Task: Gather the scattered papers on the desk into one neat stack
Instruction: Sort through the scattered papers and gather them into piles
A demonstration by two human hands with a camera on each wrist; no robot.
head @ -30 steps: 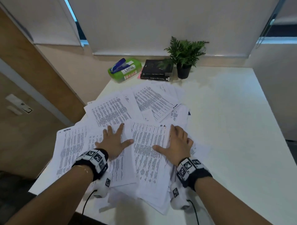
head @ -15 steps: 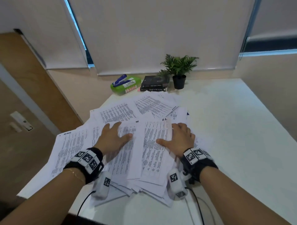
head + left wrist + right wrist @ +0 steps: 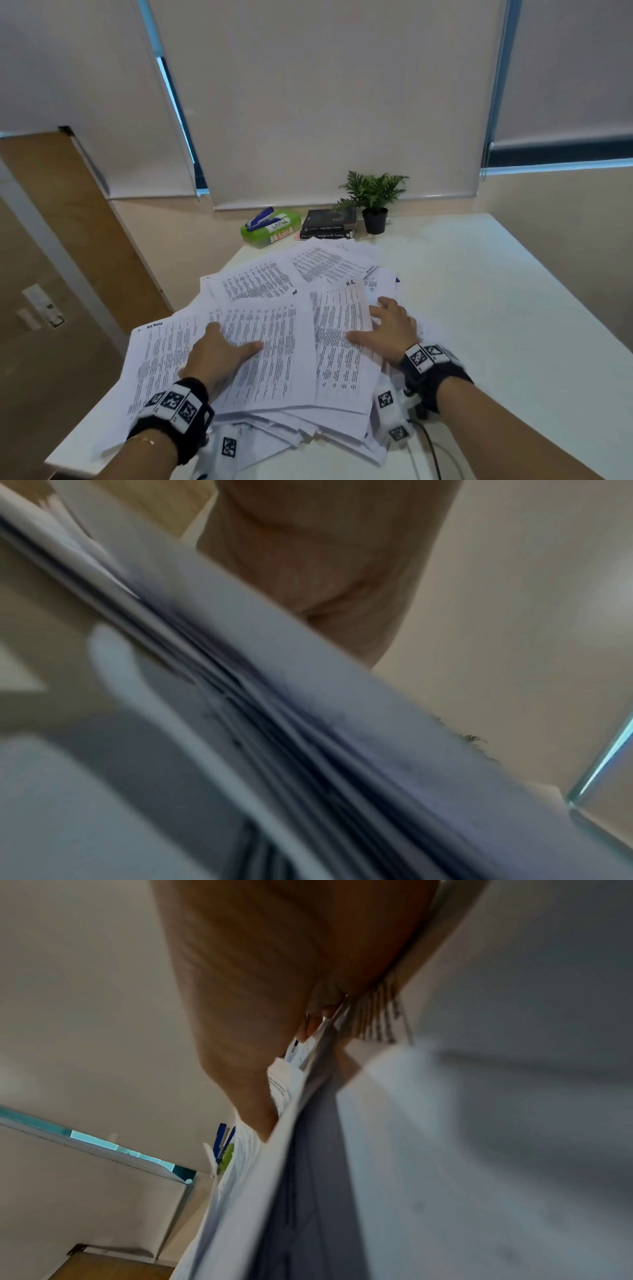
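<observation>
Printed white papers (image 3: 274, 342) lie in a loose overlapping pile on the left half of the white desk (image 3: 496, 325). My left hand (image 3: 233, 339) rests on the pile's left part. Its thumb lies on top of a sheet and its fingers are hidden under that sheet's edge. My right hand (image 3: 376, 322) presses flat on the pile's right side, fingers spread, thumb on a sheet. The blurred left wrist view shows my palm (image 3: 308, 561) above fanned paper edges (image 3: 308, 696). In the right wrist view my right hand (image 3: 257, 988) lies against the sheets (image 3: 308, 1177).
At the desk's back stand a green box (image 3: 270, 231) with a blue stapler (image 3: 260, 216) on it, two black books (image 3: 329, 224) and a small potted plant (image 3: 375, 202). Some sheets overhang the desk's left edge. A cable (image 3: 431, 445) trails by my right wrist.
Both hands have dragged the papers toward the near edge and closer together, bunching the pile. My left fingers, earlier on top, are now under a sheet. The view has tilted upward.
</observation>
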